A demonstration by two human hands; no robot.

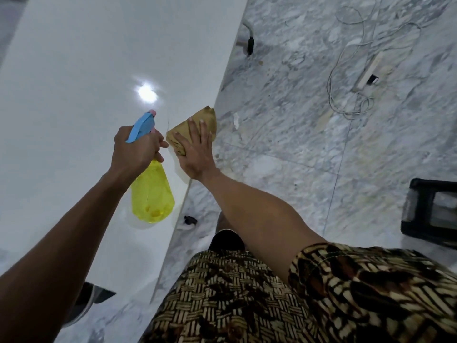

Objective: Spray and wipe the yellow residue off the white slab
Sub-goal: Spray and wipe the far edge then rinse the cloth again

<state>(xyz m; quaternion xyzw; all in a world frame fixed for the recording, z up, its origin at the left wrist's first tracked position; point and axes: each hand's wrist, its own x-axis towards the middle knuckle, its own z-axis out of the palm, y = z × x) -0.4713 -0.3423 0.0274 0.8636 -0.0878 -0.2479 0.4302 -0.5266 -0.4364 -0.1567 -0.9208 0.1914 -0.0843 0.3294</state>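
Note:
A glossy white slab (79,70) fills the left half of the head view. My left hand (134,149) is wrapped around the neck of a yellow spray bottle (152,194) with a blue trigger head, held above the slab, nozzle pointing away. My right hand (196,149) lies flat, fingers spread, pressing a yellowish-brown cloth (197,120) onto the slab's right edge. A faint yellowish smear (181,175) shows on the slab just below that hand.
Grey marbled floor (296,144) lies right of the slab. On it are a white power strip (368,73) with looping cables, a black box (431,211) at the far right, and a small dark object (190,220) near the slab's edge.

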